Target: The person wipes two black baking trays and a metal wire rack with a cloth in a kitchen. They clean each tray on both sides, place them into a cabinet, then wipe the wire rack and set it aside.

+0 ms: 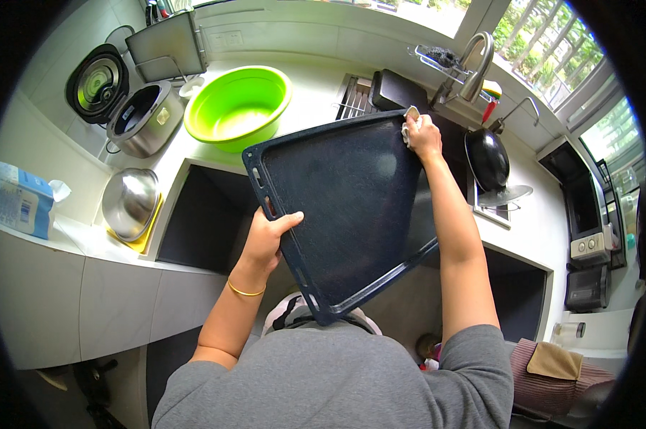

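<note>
A dark enamelled oven tray (339,209) is held up before me, tilted, its inner face towards me. My left hand (269,236) grips its slotted left edge, the thumb lying over the rim. At the tray's far right corner, my right hand (426,137) presses a crumpled whitish cloth or tissue (410,126) against the rim. Part of the tray's right side is hidden behind my right forearm.
Beyond the tray stand a lime-green plastic basin (237,107) and a rice cooker (146,120) with raised lid. Steel bowls (130,204) sit at left, near a tissue pack (20,198). A faucet (478,64) and black wok (486,159) are at right.
</note>
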`<state>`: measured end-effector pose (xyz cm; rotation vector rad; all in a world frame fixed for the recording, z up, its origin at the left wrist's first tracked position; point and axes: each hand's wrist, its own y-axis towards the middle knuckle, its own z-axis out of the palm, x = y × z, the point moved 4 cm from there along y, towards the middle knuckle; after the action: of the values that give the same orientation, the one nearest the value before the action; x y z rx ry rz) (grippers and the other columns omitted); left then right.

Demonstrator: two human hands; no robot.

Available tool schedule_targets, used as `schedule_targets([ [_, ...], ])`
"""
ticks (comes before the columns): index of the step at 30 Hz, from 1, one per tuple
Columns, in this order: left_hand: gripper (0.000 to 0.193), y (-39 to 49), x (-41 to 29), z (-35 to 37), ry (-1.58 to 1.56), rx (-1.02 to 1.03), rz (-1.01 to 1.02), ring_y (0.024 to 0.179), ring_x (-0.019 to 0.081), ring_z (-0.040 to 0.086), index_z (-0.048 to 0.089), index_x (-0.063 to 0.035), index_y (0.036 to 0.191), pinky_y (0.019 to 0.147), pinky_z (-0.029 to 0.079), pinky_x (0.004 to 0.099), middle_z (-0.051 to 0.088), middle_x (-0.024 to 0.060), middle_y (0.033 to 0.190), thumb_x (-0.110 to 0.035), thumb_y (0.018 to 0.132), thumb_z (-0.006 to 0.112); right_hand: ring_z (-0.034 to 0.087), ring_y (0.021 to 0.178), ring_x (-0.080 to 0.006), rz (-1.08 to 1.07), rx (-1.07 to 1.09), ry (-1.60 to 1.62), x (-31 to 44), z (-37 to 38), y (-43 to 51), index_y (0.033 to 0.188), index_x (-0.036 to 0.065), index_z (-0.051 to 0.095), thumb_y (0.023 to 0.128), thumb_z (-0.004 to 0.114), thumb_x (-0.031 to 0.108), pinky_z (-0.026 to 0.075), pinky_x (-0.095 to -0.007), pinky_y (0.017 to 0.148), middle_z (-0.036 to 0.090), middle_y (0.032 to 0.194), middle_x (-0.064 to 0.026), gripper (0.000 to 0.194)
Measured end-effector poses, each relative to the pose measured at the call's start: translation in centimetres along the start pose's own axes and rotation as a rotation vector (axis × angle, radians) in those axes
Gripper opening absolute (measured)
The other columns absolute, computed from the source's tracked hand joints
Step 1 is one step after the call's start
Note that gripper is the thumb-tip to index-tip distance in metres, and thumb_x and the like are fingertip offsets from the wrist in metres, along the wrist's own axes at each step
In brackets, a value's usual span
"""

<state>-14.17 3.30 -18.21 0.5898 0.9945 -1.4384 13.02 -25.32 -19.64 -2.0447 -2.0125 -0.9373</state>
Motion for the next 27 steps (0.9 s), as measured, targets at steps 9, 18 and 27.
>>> schedule_targets([
  [9, 0.018, 1.0, 0.4, -0.9, 0.175, -0.137, 0.132, 0.054, 0.0079, 0.046, 0.055, -0.0038, 0.074, 0.053, 0.038, 0.0211, 0.051, -0.0007, 0.063, 0.010, 0.064, 0.050, 0.060, 0.090, -0.0375, -0.011, -0.011, 0.196, -3.1, 0.4, -3.0, 0.101, 0.002, 0.055, 0.079, 0.058, 0.046, 0.046, -0.0412, 0.078, 0.062, 0.094, -0.0231, 0.050],
  [18, 0.017, 1.9, -1.1, -1.7, 0.165, -0.177, 0.136, 0.054, 0.0085, 0.047, 0.053, -0.0050, 0.071, 0.053, 0.038, 0.0216, 0.050, -0.0007, 0.062, 0.010, 0.064, 0.049, 0.063, 0.082, -0.0327, 0.082, 0.096, 0.279, -6.0, -0.2, -9.2, 0.096, 0.001, 0.058, 0.075, 0.064, 0.045, 0.047, -0.0386, 0.072, 0.064, 0.086, -0.0194, 0.049],
  [27, 0.017, 2.6, -3.6, -2.2, 0.229, -0.253, 0.280, 0.057, 0.0073, 0.046, 0.055, -0.0041, 0.074, 0.056, 0.037, 0.0207, 0.050, -0.0022, 0.062, 0.009, 0.063, 0.050, 0.060, 0.074, -0.0191, 0.339, 0.118, 0.377, -9.2, 2.1, -16.3, 0.090, -0.002, 0.059, 0.078, 0.067, 0.035, 0.046, -0.0303, 0.064, 0.063, 0.082, -0.0117, 0.040],
])
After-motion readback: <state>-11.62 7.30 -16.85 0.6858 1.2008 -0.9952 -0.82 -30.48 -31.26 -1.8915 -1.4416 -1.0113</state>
